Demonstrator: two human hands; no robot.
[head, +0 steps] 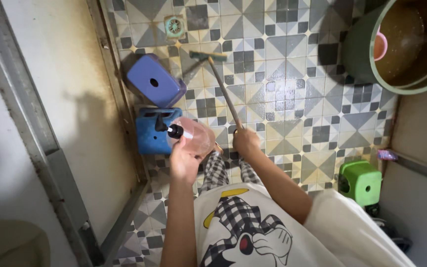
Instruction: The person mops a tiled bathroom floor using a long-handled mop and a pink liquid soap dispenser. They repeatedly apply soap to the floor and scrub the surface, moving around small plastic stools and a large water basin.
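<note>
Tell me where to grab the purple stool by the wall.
Take the purple stool by its seat rim at the lower right, coming from the open floor side. It lies tipped against the wall, so the left is blocked. The seat's middle hole could take fingers too. Both hands are busy now.

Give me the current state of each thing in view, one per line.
Left hand: gripping a clear pump bottle.
Pump bottle: raised and tilted, black pump pointing left.
Right hand: closed around the brush handle.
Long-handled brush: head down on the tiled floor.
Purple stool: tilted against the wall.
Blue stool: on its side.
Green stool: upright.
Green bucket: holding murky water.
Floor drain: cover on.
</note>
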